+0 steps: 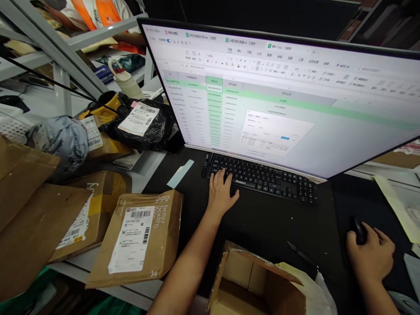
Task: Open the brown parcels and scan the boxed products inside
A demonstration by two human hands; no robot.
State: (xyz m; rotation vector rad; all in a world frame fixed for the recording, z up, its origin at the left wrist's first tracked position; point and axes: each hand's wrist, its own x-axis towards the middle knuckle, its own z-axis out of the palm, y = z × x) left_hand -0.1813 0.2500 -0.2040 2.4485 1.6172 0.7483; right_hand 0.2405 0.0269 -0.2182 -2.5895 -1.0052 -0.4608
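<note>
My left hand (222,192) rests on the left end of a black keyboard (262,175), its fingers spread over the keys and the thumb held out to the side. At the right, my right hand (372,251) is wrapped over a black computer mouse (360,232) on a dark mat. Behind the keyboard stands a wide monitor (295,100) showing a spreadsheet with a green-highlighted row and column and a small pop-up window. An opened cardboard box (249,271) sits between my forearms, its inside facing up.
Brown parcels with white labels, one a paper mailer (141,236), crowd the left side. Behind them lies a black plastic-wrapped package (139,122) near a pale bottle (127,83). A thin pointed tool (302,253) lies on the desk. A person in an orange vest (103,13) is beyond the frame.
</note>
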